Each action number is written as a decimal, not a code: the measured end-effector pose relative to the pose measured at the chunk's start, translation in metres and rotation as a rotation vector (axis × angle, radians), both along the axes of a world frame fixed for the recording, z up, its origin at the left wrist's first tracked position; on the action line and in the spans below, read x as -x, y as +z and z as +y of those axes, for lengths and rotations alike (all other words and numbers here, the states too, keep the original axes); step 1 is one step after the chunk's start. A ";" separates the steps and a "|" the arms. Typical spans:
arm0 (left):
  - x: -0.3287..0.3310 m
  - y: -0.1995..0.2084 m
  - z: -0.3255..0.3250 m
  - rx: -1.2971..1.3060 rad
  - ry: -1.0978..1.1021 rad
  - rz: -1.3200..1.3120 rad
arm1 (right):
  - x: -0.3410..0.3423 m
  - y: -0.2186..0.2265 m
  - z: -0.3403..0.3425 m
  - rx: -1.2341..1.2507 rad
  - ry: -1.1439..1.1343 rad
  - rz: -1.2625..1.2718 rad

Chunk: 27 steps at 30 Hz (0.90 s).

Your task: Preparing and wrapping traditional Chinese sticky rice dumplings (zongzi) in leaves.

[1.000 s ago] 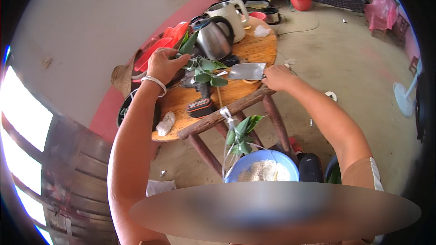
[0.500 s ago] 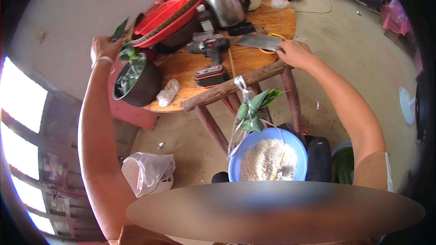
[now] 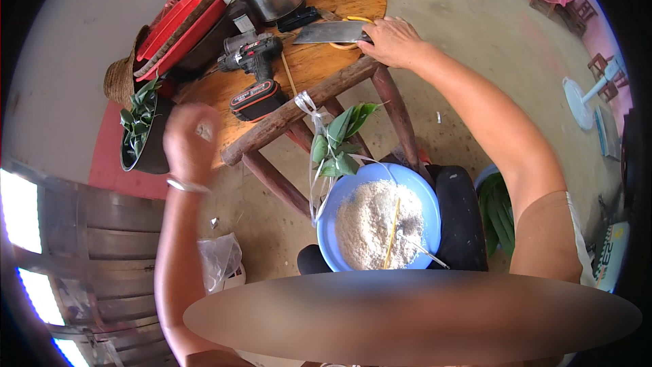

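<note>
**Round wooden surface on a concrete floor**

The wooden surface [image 3: 309,68] carries a cleaver [image 3: 331,32]; the right hand [image 3: 394,41] has its fingers closed on the handle. The left hand [image 3: 190,143] is blurred, so I cannot tell its fingers. Near it, a dark pot [image 3: 146,156] holds green leaves [image 3: 138,110]. Below, a blue bowl [image 3: 339,197] holds pale flour [image 3: 367,221]. A drill [image 3: 255,75] lies between.

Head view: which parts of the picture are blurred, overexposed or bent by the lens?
In the head view, the left hand is smeared by motion blur, while the right hand on the cleaver is sharp; a smooth blurred oval covers the lower middle; bright patches at the lower left edge are blown out white; the wooden table and the floor curve toward the dark round rim.
</note>
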<state>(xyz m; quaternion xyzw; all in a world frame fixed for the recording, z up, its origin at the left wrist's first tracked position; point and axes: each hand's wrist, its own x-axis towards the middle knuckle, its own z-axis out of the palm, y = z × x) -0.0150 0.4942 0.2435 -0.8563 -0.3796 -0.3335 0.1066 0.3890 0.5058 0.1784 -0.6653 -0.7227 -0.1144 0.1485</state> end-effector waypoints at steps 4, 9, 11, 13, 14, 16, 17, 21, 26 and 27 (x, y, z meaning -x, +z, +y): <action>-0.090 -0.105 -0.114 0.429 -0.044 0.095 | -0.006 -0.003 -0.045 -0.474 0.183 0.123; -0.110 -0.176 -0.137 0.290 0.170 -0.069 | 0.041 -0.029 -0.172 -0.361 0.410 0.523; -0.100 -0.194 -0.131 0.286 0.210 -0.097 | 0.041 -0.074 -0.222 -0.217 0.417 0.508; -0.114 -0.182 -0.139 0.390 0.162 -0.104 | 0.022 -0.111 -0.275 -0.129 0.296 0.488; -0.116 -0.168 -0.144 0.340 0.114 -0.090 | 0.011 -0.129 -0.298 -0.065 0.228 0.498; -0.100 -0.141 -0.148 0.285 0.093 -0.081 | 0.000 -0.148 -0.328 -0.025 0.184 0.438; -0.087 -0.127 -0.146 0.272 0.111 -0.094 | -0.001 -0.148 -0.335 -0.042 0.191 0.391; -0.005 -0.088 -0.111 0.266 0.344 -0.502 | 0.005 -0.146 -0.333 -0.048 0.224 0.367; 0.117 -0.034 -0.019 0.699 0.573 -1.472 | 0.009 -0.153 -0.329 -0.050 0.203 0.339; 0.127 -0.021 -0.007 0.812 0.495 -1.685 | 0.009 -0.154 -0.330 -0.053 0.196 0.320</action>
